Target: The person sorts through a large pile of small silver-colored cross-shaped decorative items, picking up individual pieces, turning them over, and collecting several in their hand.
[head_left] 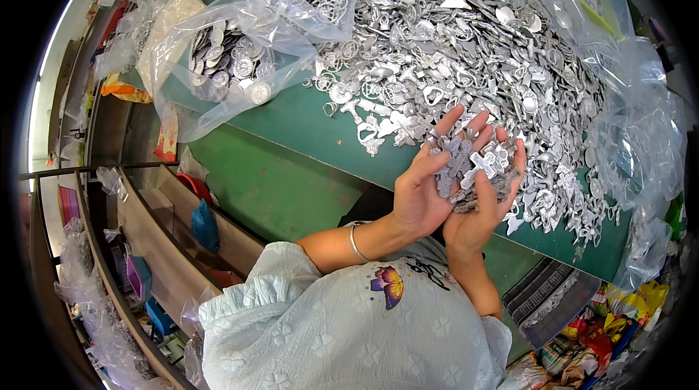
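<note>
My left hand (420,190) and my right hand (472,226) are cupped together at the table's near edge, wrists close to each other. Between them lies a handful of silver-grey metal cross pendants (482,164), with both thumbs resting at the top of the bunch. Behind and around the hands spreads a large heap of silver metal charms (466,48) of mixed shapes. Some loose charms (370,131) lie just left of my fingers. The undersides of the pendants in my palms are hidden.
On the green table (306,124), a clear plastic bag (291,62) holds round metal discs (237,62) at the left. Crumpled clear plastic (641,142) borders the heap at right. Brown shelving (171,233) stands to my left; colourful packets (611,324) lie lower right.
</note>
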Motion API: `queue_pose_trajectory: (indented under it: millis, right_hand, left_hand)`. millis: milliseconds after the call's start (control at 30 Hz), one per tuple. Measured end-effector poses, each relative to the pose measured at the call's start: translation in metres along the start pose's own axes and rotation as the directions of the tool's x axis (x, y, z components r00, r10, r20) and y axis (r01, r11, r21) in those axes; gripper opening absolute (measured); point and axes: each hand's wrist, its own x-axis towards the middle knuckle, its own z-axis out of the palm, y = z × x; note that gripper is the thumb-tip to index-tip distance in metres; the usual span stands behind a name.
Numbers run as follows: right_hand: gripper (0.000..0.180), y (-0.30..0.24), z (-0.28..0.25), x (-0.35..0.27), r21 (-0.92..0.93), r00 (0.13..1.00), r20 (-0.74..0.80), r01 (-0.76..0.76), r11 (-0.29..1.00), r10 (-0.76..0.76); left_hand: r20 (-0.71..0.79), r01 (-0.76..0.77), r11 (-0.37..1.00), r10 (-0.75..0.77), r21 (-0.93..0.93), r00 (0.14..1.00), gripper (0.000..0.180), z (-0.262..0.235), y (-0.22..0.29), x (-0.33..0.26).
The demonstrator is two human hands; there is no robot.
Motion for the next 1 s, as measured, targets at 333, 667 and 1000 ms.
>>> queue_pose_trajectory:
  millis: [333, 667, 1000]
  right_hand:
    - [0.055, 0.001, -0.015, 0.01, 0.411, 0.973, -0.059, -0.181, 0.893, 0.224]
    - [0.054, 0.0, -0.025, 0.018, 0.555, 0.956, 0.062, -0.273, 0.786, 0.288]
    - [0.054, -0.001, -0.025, 0.018, 0.544, 0.962, 0.069, -0.259, 0.798, 0.266]
  left_hand:
    - [-0.06, 0.04, 0.941, -0.064, -0.337, 0.996, 0.051, 0.005, 0.003, 0.001]
    - [0.027, 0.027, 0.973, -0.022, -0.229, 0.999, 0.066, 0.001, 0.005, 0.001]
    - [0.05, 0.002, 0.963, 0.012, -0.27, 0.999, 0.067, 0.001, 0.003, 0.002]
